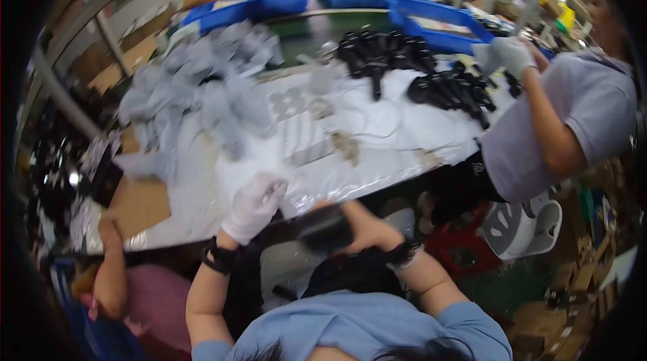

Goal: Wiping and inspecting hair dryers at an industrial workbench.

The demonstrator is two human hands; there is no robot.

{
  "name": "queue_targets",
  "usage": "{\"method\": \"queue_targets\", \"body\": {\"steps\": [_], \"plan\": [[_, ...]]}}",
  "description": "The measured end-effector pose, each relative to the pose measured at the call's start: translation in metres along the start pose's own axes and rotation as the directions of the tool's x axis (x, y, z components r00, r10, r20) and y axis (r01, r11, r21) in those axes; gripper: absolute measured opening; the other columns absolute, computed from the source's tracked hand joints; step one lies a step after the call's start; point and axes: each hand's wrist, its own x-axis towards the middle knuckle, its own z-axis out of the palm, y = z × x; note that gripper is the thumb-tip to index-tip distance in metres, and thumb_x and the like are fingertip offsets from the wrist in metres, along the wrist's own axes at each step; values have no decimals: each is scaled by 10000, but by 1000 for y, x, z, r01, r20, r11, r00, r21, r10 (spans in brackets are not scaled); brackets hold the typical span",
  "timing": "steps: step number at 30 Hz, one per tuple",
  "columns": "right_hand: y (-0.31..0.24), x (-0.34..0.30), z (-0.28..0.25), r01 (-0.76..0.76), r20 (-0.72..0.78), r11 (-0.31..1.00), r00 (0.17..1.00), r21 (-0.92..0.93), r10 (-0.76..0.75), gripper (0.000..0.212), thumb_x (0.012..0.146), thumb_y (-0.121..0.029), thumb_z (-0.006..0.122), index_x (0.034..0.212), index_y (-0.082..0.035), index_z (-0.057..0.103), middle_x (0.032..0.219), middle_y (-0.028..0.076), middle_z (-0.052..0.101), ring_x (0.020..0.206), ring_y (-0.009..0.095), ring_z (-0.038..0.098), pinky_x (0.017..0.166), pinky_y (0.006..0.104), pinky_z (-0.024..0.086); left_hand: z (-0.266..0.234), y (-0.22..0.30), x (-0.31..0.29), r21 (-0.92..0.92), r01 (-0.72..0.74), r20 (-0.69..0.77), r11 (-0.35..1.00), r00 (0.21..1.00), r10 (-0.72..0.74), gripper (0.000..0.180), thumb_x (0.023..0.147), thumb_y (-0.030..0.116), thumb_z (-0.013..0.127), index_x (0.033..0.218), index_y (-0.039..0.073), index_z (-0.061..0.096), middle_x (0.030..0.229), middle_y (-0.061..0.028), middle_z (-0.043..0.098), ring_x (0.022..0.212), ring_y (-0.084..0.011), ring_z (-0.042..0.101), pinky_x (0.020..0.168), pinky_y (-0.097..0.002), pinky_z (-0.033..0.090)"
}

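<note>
My left hand (253, 207), in a white glove, is raised over the table's near edge. Its fingers are curled together, and whatever they may pinch is too small to make out. Bare and gripping a black cylindrical piece (325, 228), my right hand (372, 227) is just short of the table edge, in front of my body. Motion blurs the piece, so its details do not show. Beyond my hands, a row of small grey strips (306, 142) and several round grey discs (288, 101) lie on the white-covered table (263, 166).
Crumpled translucent bags (202, 78) pile at the left. Black handled devices (384, 51) cluster at the back right, before blue trays (438, 24). A gloved co-worker (559, 112) stands at the right, another person (145, 300) is close at my left. A white stool (519, 226) stands lower right.
</note>
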Motion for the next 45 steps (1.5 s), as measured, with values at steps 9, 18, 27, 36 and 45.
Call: {"method": "queue_targets", "body": {"steps": [9, 18, 27, 36, 45], "plan": [[69, 3, 15, 51, -573, 970, 814, 238, 98, 450, 681, 55, 728, 1090, -35, 563, 950, 35, 582, 907, 130, 549, 815, 277, 453, -15, -61, -35, 531, -270, 183, 803, 962, 202, 431, 746, 312, 686, 1101, 88, 589, 1094, -168, 565, 1021, -326, 546, 827, -417, 453], [96, 52, 25, 40, -713, 998, 701, 50, 8, 539, 690, 41, 755, 1142, -32, 469, 973, 39, 568, 852, 119, 570, 756, 265, 485, -16, -78, -28, 559, -85, 140, 825, 990, 7, 366, 752, 296, 678, 1044, 87, 609, 1066, -130, 597, 988, -307, 570, 801, -389, 481], [121, 65, 20, 161, -756, 986, 650, 35, -79, 676, 693, 65, 728, 1251, -53, 365, 1035, 60, 533, 885, 138, 568, 791, 277, 488, 8, -118, -17, 580, -16, 52, 814, 998, -17, 148, 787, 190, 636, 885, 80, 648, 876, -94, 624, 841, -280, 602, 677, -368, 494], [121, 61, 25, 228, -789, 974, 595, -18, -154, 865, 698, 21, 721, 1386, -74, 205, 1134, 83, 482, 970, 152, 535, 840, 284, 469, -6, -126, -4, -50, 399, -74, 916, 913, -402, 285, 787, 285, 700, 752, 9, 638, 622, -132, 596, 554, -228, 565, 561, -316, 448], [135, 1, -5, 109, -589, 964, 773, -243, -236, 837, 663, -23, 748, 1349, -44, 270, 1180, 84, 481, 1041, 177, 525, 914, 307, 433, -3, -127, -14, -89, 496, -7, 864, 867, -498, 401, 714, 287, 787, 600, -7, 540, 527, -45, 516, 465, -121, 406, 462, -308, 368]]}}
